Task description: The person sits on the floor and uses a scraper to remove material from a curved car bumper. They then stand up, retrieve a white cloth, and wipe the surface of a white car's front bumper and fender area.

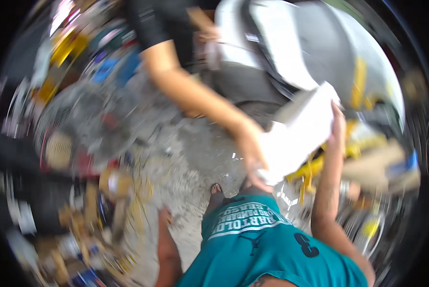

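Note:
A white sheet-like piece (pixel 298 136), blurred and of a kind I cannot make out, is held up in front of me to the right. My right hand (pixel 338 125) grips its far right edge, with the arm reaching forward. At its near left end, a co-worker's hand (pixel 255 160) also has hold of it, with that arm coming in from the upper left. My left hand (pixel 165 215) hangs low on the left, away from the sheet. Its fingers are smeared by motion, and I see nothing clearly in it.
A white and grey car body (pixel 315 38) stands ahead to the right. Near it are a yellow metal frame (pixel 315 165) and cardboard (pixel 382 165). A round fan (pixel 59 148) stands left, above piled boxes and scraps (pixel 95 210). Grey concrete floor (pixel 200 143) lies between.

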